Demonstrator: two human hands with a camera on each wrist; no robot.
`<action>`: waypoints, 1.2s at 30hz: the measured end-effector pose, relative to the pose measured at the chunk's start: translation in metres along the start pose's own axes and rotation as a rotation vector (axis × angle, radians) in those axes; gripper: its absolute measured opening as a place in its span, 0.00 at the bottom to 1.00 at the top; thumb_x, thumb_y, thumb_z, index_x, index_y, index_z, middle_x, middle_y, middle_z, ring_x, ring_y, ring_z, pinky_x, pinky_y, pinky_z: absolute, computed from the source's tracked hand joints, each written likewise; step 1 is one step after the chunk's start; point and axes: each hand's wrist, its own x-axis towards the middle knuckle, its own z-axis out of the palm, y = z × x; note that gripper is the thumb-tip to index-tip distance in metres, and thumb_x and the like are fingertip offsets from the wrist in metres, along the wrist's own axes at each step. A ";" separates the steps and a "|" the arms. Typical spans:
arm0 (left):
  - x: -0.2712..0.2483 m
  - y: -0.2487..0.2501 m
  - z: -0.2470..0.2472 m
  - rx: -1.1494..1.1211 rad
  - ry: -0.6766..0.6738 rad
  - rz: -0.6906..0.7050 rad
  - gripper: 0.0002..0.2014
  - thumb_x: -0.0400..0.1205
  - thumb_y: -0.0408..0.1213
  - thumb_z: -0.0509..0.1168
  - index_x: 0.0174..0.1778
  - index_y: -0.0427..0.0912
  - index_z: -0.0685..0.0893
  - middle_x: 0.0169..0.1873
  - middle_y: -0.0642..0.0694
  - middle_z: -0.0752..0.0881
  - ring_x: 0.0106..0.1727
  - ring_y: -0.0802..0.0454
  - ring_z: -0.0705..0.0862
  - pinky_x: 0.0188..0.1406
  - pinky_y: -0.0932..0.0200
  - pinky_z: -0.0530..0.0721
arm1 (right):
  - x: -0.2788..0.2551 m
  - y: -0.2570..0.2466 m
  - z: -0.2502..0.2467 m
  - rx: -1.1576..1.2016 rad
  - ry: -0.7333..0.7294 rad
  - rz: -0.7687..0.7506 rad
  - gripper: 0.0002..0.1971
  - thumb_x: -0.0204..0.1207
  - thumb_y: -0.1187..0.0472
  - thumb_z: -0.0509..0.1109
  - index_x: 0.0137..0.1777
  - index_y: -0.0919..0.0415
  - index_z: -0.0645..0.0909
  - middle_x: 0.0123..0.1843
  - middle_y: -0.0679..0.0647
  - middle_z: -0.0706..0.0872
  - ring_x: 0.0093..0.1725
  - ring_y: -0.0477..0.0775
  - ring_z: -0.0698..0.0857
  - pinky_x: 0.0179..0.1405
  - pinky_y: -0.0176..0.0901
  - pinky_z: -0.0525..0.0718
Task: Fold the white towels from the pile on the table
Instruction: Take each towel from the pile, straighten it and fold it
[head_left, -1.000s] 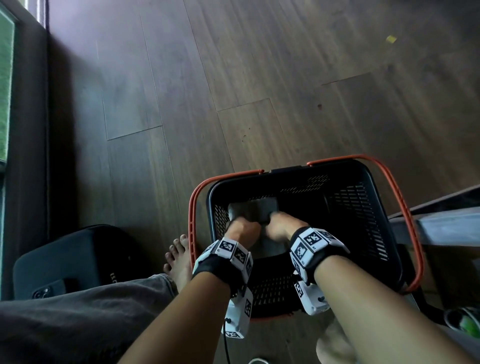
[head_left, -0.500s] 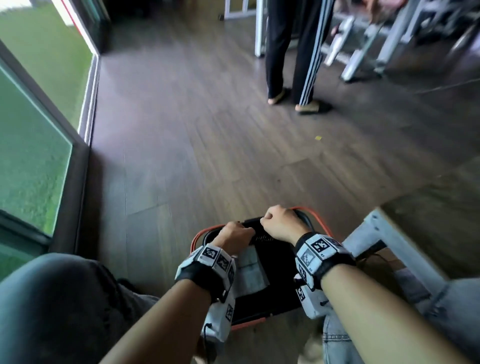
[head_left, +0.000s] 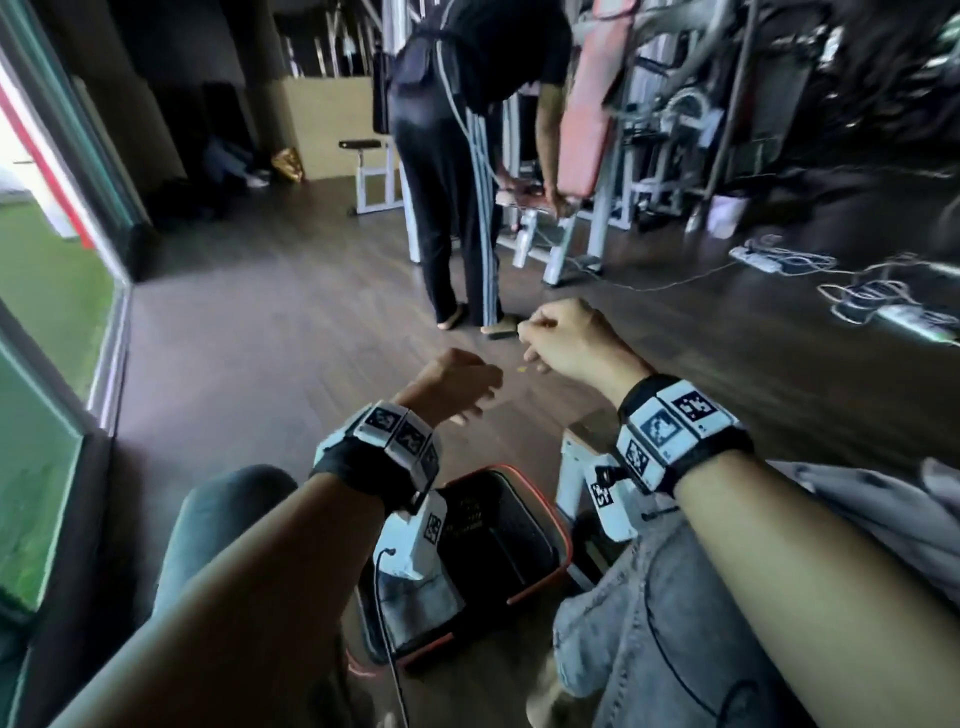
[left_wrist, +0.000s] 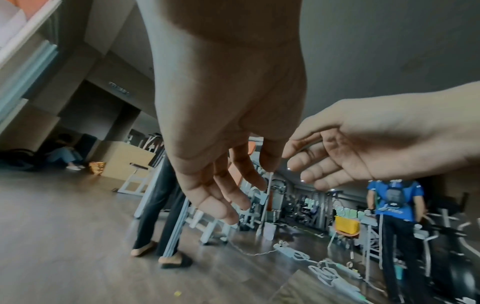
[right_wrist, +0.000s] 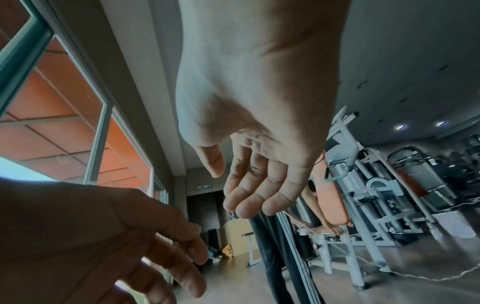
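1. Raising both hands in front of us, we hold nothing: the left hand (head_left: 451, 382) and the right hand (head_left: 574, 340) hang in the air above the floor with loosely curled fingers, close to each other but apart.
2. One folded white towel (head_left: 420, 597) lies inside the black basket (head_left: 511, 551) with orange rim, low between our knees. The pile and the surface named in the task we cannot see clearly; only a white frame corner (head_left: 576, 467) shows just right of the basket.
3. We judge a towel as light, soft and limp. It will sag when lifted, so taking two corners of one edge, one in each hand, should keep it spread.
4. Around us stand gym machines (head_left: 670, 119), and cables (head_left: 857, 291) lie on the floor to the right. Another person (head_left: 457, 156) stands ahead, well apart from us.
5. Nothing blocks the hands; the basket lies close under them.
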 end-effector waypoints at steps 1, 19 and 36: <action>-0.003 0.011 0.006 -0.007 -0.020 0.024 0.08 0.82 0.37 0.63 0.43 0.41 0.86 0.37 0.43 0.84 0.28 0.47 0.80 0.27 0.62 0.76 | -0.006 0.000 -0.012 0.006 0.022 0.010 0.12 0.77 0.56 0.65 0.39 0.60 0.86 0.33 0.48 0.91 0.35 0.48 0.90 0.46 0.46 0.90; -0.068 0.117 0.148 0.164 -0.324 0.344 0.10 0.80 0.39 0.65 0.46 0.37 0.88 0.36 0.45 0.88 0.33 0.46 0.84 0.33 0.59 0.80 | -0.166 0.067 -0.172 -0.116 0.368 0.300 0.10 0.81 0.55 0.65 0.43 0.59 0.84 0.37 0.51 0.92 0.32 0.50 0.88 0.29 0.39 0.78; -0.034 0.056 0.292 0.587 -0.568 0.381 0.11 0.81 0.37 0.66 0.52 0.34 0.86 0.56 0.34 0.87 0.59 0.37 0.85 0.60 0.46 0.84 | -0.212 0.177 -0.168 -0.224 0.245 0.639 0.13 0.78 0.62 0.63 0.35 0.62 0.85 0.30 0.45 0.87 0.27 0.44 0.83 0.24 0.33 0.75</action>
